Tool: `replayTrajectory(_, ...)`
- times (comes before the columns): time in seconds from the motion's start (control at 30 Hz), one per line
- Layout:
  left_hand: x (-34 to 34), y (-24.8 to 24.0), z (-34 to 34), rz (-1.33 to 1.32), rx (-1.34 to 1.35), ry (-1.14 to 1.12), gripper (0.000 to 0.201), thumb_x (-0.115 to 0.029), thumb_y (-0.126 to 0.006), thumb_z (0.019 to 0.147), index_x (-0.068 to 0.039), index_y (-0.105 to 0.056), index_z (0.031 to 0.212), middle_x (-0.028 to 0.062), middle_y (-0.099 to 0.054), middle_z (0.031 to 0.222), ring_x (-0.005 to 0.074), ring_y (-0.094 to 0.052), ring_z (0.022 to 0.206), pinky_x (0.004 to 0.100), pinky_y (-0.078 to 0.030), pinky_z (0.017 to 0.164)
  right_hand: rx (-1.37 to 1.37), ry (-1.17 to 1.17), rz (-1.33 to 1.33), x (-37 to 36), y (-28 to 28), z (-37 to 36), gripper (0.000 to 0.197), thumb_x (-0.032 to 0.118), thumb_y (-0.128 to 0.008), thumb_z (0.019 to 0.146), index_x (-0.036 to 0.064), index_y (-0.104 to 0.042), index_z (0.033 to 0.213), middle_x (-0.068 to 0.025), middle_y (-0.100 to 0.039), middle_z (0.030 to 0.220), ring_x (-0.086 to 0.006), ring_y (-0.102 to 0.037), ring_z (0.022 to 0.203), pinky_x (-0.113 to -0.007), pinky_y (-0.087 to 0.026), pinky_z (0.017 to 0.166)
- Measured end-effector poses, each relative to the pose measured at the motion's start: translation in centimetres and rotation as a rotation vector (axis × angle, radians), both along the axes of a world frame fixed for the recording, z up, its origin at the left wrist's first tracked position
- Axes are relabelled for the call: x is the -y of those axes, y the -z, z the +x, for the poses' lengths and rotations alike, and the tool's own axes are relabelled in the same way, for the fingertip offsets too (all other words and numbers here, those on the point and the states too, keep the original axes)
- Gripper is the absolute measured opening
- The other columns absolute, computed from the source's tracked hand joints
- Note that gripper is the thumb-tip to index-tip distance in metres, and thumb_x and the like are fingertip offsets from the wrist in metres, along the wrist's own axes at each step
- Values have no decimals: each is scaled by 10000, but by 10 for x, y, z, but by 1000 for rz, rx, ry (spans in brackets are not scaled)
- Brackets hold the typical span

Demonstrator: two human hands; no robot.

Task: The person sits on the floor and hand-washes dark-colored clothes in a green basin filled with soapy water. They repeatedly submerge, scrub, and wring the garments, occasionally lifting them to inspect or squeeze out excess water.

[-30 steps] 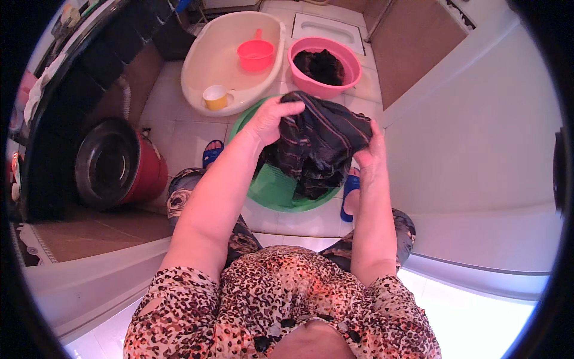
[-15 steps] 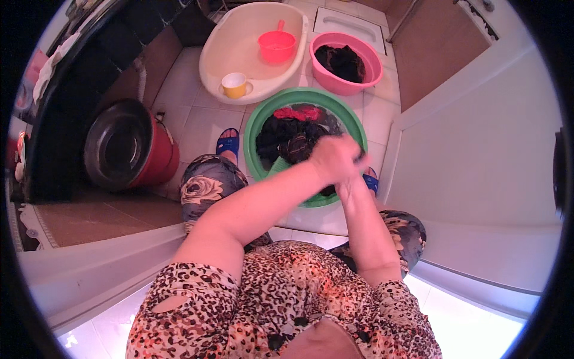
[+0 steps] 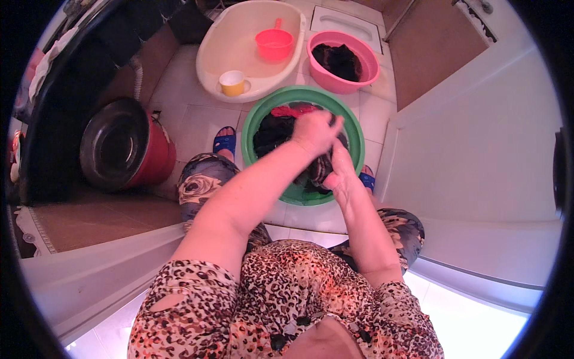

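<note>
A round green basin [image 3: 354,185] stands on the floor between my feet, with dark wet laundry [image 3: 274,133] and a piece of red cloth [image 3: 287,111] in it. Over its right half, my left hand [image 3: 315,130] is closed on a dark striped garment [image 3: 321,172], its fingers a little smeared by motion. Just below and to the right, my right hand [image 3: 339,166] grips the same garment, which hangs between the hands into the basin. The fingers' undersides are hidden.
Beyond the basin lies a cream baby bathtub [image 3: 209,57] with a pink dipper [image 3: 275,45] and a yellow cup [image 3: 232,84]. A pink basin [image 3: 372,75] of dark laundry sits far right. At left, a red bucket [image 3: 160,152] bears a dark basin [image 3: 116,143]. White door panels flank me.
My hands have drawn apart: the left shifted left and away from me, the right stays lower. More of the striped garment shows between them, and a green ribbed piece in the basin is now hidden.
</note>
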State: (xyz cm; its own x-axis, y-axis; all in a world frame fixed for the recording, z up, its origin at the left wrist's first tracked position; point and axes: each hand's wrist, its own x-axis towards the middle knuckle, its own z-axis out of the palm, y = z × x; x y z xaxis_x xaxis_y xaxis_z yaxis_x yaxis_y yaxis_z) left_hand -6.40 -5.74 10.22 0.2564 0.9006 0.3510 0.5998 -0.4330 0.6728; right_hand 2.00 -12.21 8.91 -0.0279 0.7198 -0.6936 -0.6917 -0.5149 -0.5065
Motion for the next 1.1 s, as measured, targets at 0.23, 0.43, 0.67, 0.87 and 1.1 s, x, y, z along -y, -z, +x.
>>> replayTrajectory(0.23, -45, -26, -38, -197, 46, -268, 601, -539, -574, 869, 52, -683, 856, 291, -654, 863, 443, -638, 862, 495, -488, 802, 94, -171, 279, -9, -13, 71, 456, 338, -622, 920, 19, -538, 1235, -164, -631, 1171, -270, -631, 1041, -437, -511, 921)
replayTrajectory(0.43, -69, -59, -76, -190, 100, -227, 525, -436, -631, 865, 48, -598, 1066, 304, -638, 992, 434, -613, 995, 475, -470, 871, 1361, -883, 452, -2, -1, 73, 679, 125, -715, 736, -9, -445, 1344, -181, -635, 1181, -255, -618, 1082, -330, -491, 891)
replayTrajectory(0.67, -69, -62, -90, -304, 11, 196, 502, -303, -749, 800, -68, -541, 1192, 209, -641, 1088, 350, -608, 1052, 408, -464, 915, 1015, -168, 443, -24, 2, 132, 199, 152, -646, 856, 21, -685, 1001, -17, -666, 793, -117, -592, 689, -248, -474, 645)
replayTrajectory(0.87, -59, -56, -89, -331, -418, 212, 442, -210, -832, 661, -53, -644, 1029, 175, -664, 1027, 293, -633, 992, 378, -487, 884, 730, 6, 604, -14, -32, 127, 157, 152, -616, 879, 12, -680, 846, 11, -641, 740, -63, -545, 640, -205, -427, 590)
replayTrajectory(1.1, -66, -47, -78, -650, 660, 392, 135, -14, -648, 694, -46, -525, 736, 104, -658, 973, 207, -624, 907, 350, -508, 809, 0, 129, 720, -7, -26, 114, 374, 285, -512, 950, -17, -602, 1153, -162, -656, 1124, -267, -628, 1028, -390, -496, 917)
